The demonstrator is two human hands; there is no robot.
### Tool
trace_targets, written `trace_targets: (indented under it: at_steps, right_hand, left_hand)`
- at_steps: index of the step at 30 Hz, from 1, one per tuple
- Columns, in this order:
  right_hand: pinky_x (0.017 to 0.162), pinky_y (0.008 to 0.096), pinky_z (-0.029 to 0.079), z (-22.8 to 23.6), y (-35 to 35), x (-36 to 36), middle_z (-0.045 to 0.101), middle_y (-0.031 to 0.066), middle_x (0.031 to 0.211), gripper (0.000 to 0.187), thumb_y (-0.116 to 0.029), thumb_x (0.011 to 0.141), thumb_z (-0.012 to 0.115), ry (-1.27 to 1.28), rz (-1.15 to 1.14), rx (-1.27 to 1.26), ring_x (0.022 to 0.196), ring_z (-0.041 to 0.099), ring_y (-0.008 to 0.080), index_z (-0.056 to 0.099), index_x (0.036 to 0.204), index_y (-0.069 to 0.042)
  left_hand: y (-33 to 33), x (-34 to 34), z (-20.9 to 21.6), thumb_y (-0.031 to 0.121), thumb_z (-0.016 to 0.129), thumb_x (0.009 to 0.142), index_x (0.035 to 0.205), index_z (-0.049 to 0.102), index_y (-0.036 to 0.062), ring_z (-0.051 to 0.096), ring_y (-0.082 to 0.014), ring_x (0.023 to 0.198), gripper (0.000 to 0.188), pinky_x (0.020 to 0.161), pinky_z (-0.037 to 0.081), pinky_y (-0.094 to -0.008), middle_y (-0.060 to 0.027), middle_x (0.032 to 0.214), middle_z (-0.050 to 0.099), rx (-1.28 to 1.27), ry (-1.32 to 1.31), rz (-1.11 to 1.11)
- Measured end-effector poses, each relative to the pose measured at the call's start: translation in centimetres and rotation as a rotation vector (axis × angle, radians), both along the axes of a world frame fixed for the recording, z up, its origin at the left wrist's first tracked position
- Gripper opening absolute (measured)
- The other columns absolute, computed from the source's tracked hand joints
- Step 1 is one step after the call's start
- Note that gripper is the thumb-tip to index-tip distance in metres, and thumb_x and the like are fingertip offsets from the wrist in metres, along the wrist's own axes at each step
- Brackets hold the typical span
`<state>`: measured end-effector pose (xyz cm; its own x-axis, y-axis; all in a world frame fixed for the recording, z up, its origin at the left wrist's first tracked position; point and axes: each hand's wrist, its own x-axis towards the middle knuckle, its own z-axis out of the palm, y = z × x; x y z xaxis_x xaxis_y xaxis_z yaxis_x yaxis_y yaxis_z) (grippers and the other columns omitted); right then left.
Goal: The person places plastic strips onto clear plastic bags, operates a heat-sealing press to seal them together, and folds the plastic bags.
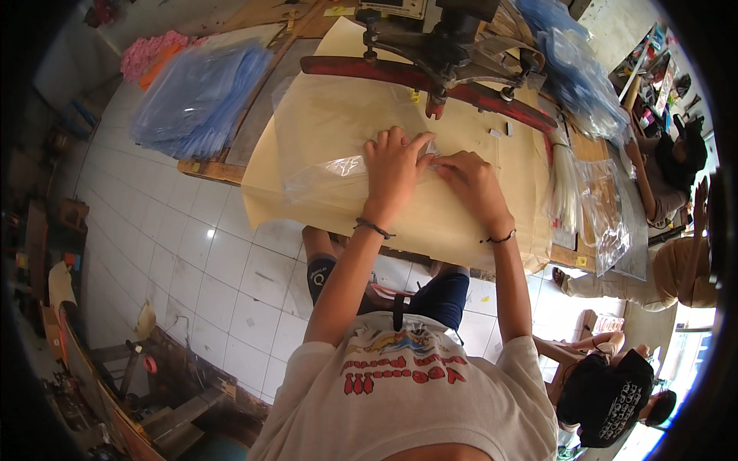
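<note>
A clear plastic sheet (319, 169) lies on brown paper (369, 211) that covers the worktable in front of me. My left hand (394, 167) rests over the sheet's right part, its fingers bent and its thumb and forefinger at a gathered bit of the plastic. Close beside it, my right hand (474, 184) pinches the same spot of plastic between thumb and fingers. The two hands' fingertips nearly meet there. Just beyond them hangs a machine head with a curved red bar (369, 71), above the paper.
Blue-tinted plastic sheets (200, 96) are stacked at the left; another pile (576, 77) sits at the far right. A bundle of pale strips (565, 188) and clear plastic (603, 207) hang at the table's right edge. Other people, one in a black shirt (607, 396), are at the right.
</note>
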<state>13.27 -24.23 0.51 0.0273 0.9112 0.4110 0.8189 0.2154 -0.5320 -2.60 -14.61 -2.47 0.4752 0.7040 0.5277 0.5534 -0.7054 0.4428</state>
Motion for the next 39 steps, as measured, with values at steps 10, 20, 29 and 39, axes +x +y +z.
trace_targets:
  at_steps: [10, 20, 29, 39]
  right_hand:
    - [0.08, 0.0414, 0.049, -1.6, -0.8, -2.4, 0.067, 0.0112, 0.09, 0.018, -0.009, 0.092, 0.069, -0.064, -0.187, 0.083, 0.081, 0.064, 0.03, 0.075, 0.109, -0.005]
    - [0.081, 0.0414, 0.047, -1.8, -1.8, -2.8, 0.063, 0.0093, 0.088, 0.024, -0.005, 0.092, 0.067, -0.095, -0.229, 0.081, 0.082, 0.062, 0.0281, 0.075, 0.115, -0.008]
    - [0.087, 0.0396, 0.047, -1.7, -1.6, -3.3, 0.065, 0.0088, 0.11, 0.027, -0.01, 0.091, 0.068, -0.209, -0.261, 0.105, 0.1, 0.06, 0.0276, 0.073, 0.118, -0.01]
    - [0.107, 0.0488, 0.037, -1.2, -3.1, -4.4, 0.058, 0.0063, 0.14, 0.047, -0.036, 0.095, 0.067, -0.46, -0.238, -0.03, 0.129, 0.05, 0.0291, 0.063, 0.131, -0.006]
  left_hand:
    - [0.1, -0.4, -0.2, 0.029, 0.07, 0.093, 0.121, 0.077, 0.0299, 0.049, -0.0229, 0.102, 0.028, 0.088, 0.034, -0.0414, -0.0021, 0.099, 0.054, 0.033, 0.021, -0.061]
    - [0.2, -0.7, 0.0, 0.029, 0.07, 0.093, 0.118, 0.077, 0.024, 0.053, -0.0229, 0.102, 0.026, 0.088, 0.037, -0.0416, 0.0037, 0.108, 0.066, -0.008, -0.047, -0.157]
    - [-0.1, 0.3, -0.4, 0.02, 0.07, 0.092, 0.107, 0.08, 0.0179, 0.056, -0.0249, 0.101, 0.018, 0.087, 0.039, -0.043, 0.0014, 0.109, 0.067, 0.071, 0.02, -0.043]
    - [-2.6, -5.7, 0.5, 0.013, 0.07, 0.088, 0.113, 0.077, 0.0146, 0.047, -0.0311, 0.133, 0.026, 0.111, 0.031, -0.0571, -0.0074, 0.134, 0.06, 0.216, 0.013, -0.042]
